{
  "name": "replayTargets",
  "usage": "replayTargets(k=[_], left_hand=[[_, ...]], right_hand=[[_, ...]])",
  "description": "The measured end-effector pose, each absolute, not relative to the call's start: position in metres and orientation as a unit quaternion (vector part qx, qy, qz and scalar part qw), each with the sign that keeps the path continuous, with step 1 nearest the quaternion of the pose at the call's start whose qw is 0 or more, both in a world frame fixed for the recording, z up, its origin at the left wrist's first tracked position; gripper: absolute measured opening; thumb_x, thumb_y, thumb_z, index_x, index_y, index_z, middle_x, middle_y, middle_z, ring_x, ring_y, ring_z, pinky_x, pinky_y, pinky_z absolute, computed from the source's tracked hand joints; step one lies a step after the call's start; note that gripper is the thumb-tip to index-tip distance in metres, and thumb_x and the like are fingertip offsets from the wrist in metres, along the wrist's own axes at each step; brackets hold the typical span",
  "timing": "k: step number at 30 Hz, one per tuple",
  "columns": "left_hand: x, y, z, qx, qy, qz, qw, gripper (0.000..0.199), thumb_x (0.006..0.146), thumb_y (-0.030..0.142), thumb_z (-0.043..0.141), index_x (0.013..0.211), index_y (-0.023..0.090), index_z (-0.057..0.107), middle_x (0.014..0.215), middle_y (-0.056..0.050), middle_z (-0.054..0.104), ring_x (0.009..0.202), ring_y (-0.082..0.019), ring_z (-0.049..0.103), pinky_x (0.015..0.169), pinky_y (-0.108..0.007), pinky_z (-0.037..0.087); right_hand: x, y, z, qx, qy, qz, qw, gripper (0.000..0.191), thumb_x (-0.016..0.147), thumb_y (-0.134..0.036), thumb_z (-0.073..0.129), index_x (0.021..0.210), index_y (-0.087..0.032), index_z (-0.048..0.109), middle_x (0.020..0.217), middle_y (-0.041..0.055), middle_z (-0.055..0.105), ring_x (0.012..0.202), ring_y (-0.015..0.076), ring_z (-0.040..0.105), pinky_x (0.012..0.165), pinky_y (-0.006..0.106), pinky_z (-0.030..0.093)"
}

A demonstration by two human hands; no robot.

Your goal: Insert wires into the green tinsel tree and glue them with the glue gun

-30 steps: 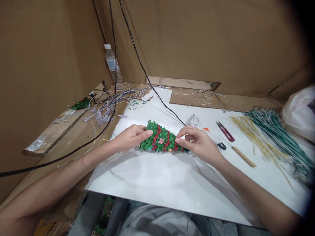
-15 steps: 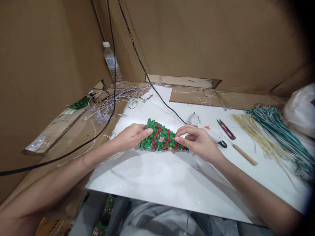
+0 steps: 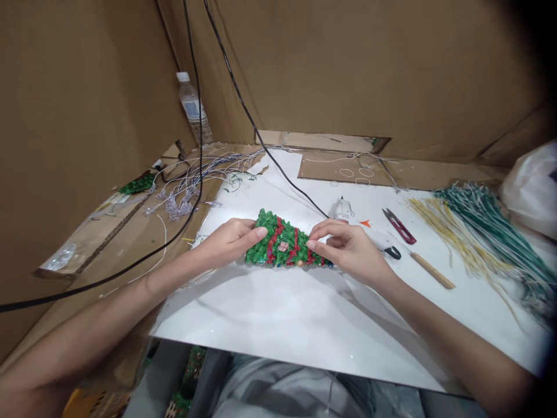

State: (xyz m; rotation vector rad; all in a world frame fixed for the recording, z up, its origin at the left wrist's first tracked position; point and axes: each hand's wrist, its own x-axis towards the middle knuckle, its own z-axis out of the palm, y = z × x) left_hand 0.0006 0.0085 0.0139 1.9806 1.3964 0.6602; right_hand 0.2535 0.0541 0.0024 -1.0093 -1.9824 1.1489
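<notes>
Between my hands is a small green Christmas tree decoration (image 3: 282,247), lying on its side with red garland bands and a pink patch on it. My left hand (image 3: 237,237) grips the wide base end, thumb on top. At the narrow end, my right hand (image 3: 343,247) pinches the tree with thumb and fingertips; the tip is partly hidden. Just beyond the right hand lies a white glue gun (image 3: 344,210) with a dark nozzle and an orange piece beside it.
Right of the hands lie red thread snips (image 3: 399,226), a wooden-handled awl (image 3: 432,270), yellow strands (image 3: 452,226) and green strands (image 3: 491,232). Light-string wires (image 3: 209,168) tangle at back left. A water bottle (image 3: 194,110) leans in the cardboard corner. A black cable (image 3: 243,107) hangs across the workspace.
The view has shifted slightly, so the scene sits a little further left. Both hands keep the same hold on the tree, which has barely moved.
</notes>
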Motion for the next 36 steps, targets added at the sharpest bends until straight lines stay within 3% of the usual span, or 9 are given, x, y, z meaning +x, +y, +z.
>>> replayTargets(k=[3, 7, 11, 16, 21, 24, 28, 33, 36], left_hand=[[0.001, 0.008, 0.014, 0.748, 0.53, 0.258, 0.306, 0.056, 0.091, 0.055, 0.031, 0.064, 0.013, 0.056, 0.065, -0.002, 0.05, 0.056, -0.012, 0.043, 0.053, -0.024, 0.036], [0.001, 0.008, 0.015, 0.745, 0.525, 0.272, 0.311, 0.056, 0.09, 0.056, 0.033, 0.059, 0.014, 0.055, 0.063, -0.002, 0.051, 0.055, -0.012, 0.045, 0.053, -0.024, 0.038], [-0.001, 0.009, 0.013, 0.753, 0.512, 0.275, 0.309, 0.058, 0.092, 0.055, 0.03, 0.062, 0.012, 0.057, 0.067, -0.003, 0.054, 0.058, -0.013, 0.048, 0.056, -0.024, 0.039], [-0.002, 0.008, 0.01, 0.747, 0.509, 0.277, 0.326, 0.057, 0.093, 0.055, 0.028, 0.066, 0.012, 0.055, 0.07, -0.002, 0.052, 0.06, -0.013, 0.047, 0.056, -0.024, 0.037], [-0.003, 0.007, 0.006, 0.735, 0.515, 0.293, 0.33, 0.055, 0.092, 0.056, 0.028, 0.064, 0.014, 0.048, 0.067, 0.0, 0.047, 0.058, -0.011, 0.042, 0.053, -0.023, 0.035], [-0.005, 0.008, 0.003, 0.734, 0.515, 0.296, 0.328, 0.054, 0.092, 0.057, 0.027, 0.064, 0.015, 0.048, 0.066, 0.0, 0.048, 0.059, -0.012, 0.043, 0.055, -0.024, 0.038], [-0.005, 0.008, 0.002, 0.729, 0.514, 0.304, 0.335, 0.054, 0.092, 0.057, 0.028, 0.067, 0.016, 0.051, 0.066, -0.001, 0.053, 0.059, -0.013, 0.044, 0.056, -0.025, 0.04], [-0.002, 0.008, 0.005, 0.729, 0.504, 0.31, 0.345, 0.054, 0.093, 0.056, 0.029, 0.076, 0.014, 0.059, 0.074, -0.004, 0.061, 0.063, -0.014, 0.048, 0.058, -0.025, 0.04], [-0.002, 0.007, 0.005, 0.717, 0.513, 0.315, 0.352, 0.055, 0.092, 0.057, 0.03, 0.078, 0.013, 0.06, 0.073, -0.004, 0.06, 0.063, -0.014, 0.048, 0.06, -0.025, 0.042]], right_hand=[[0.263, 0.057, 0.011, -0.392, -0.774, 0.387, 0.312, 0.019, 0.081, -0.035, 0.058, 0.081, -0.019, 0.066, 0.094, 0.0067, 0.065, 0.061, 0.0114, 0.055, 0.051, 0.025, 0.044], [0.289, 0.074, 0.021, -0.453, -0.813, 0.178, 0.319, 0.015, 0.077, -0.026, 0.055, 0.085, -0.02, 0.067, 0.086, 0.004, 0.068, 0.061, 0.0141, 0.057, 0.058, 0.029, 0.044], [0.32, 0.1, 0.015, -0.539, -0.813, -0.015, 0.218, 0.027, 0.072, -0.029, 0.055, 0.095, -0.02, 0.066, 0.098, 0.0057, 0.068, 0.077, 0.0228, 0.062, 0.062, 0.033, 0.041], [0.335, 0.117, 0.002, -0.542, -0.827, -0.009, 0.15, 0.034, 0.072, -0.032, 0.052, 0.101, -0.02, 0.065, 0.105, 0.0068, 0.068, 0.093, 0.0258, 0.062, 0.067, 0.032, 0.042], [0.33, 0.114, -0.004, -0.509, -0.856, -0.007, 0.089, 0.043, 0.068, -0.036, 0.057, 0.108, -0.022, 0.063, 0.107, 0.0057, 0.068, 0.088, 0.0255, 0.062, 0.061, 0.03, 0.038], [0.328, 0.113, -0.006, -0.51, -0.857, -0.021, 0.069, 0.041, 0.068, -0.03, 0.056, 0.107, -0.02, 0.065, 0.109, 0.0067, 0.068, 0.087, 0.0259, 0.063, 0.058, 0.03, 0.035], [0.33, 0.111, 0.0, -0.514, -0.848, -0.041, 0.118, 0.033, 0.073, -0.026, 0.054, 0.103, -0.02, 0.067, 0.108, 0.0077, 0.069, 0.087, 0.0267, 0.064, 0.061, 0.031, 0.036], [0.335, 0.099, 0.022, -0.478, -0.833, -0.046, 0.275, 0.035, 0.082, -0.024, 0.048, 0.115, -0.026, 0.06, 0.117, 0.0049, 0.065, 0.099, 0.0268, 0.062, 0.069, 0.032, 0.039], [0.335, 0.087, 0.027, -0.426, -0.836, 0.009, 0.345, 0.03, 0.084, -0.027, 0.049, 0.112, -0.027, 0.06, 0.11, 0.0046, 0.067, 0.088, 0.0221, 0.063, 0.068, 0.03, 0.041]])
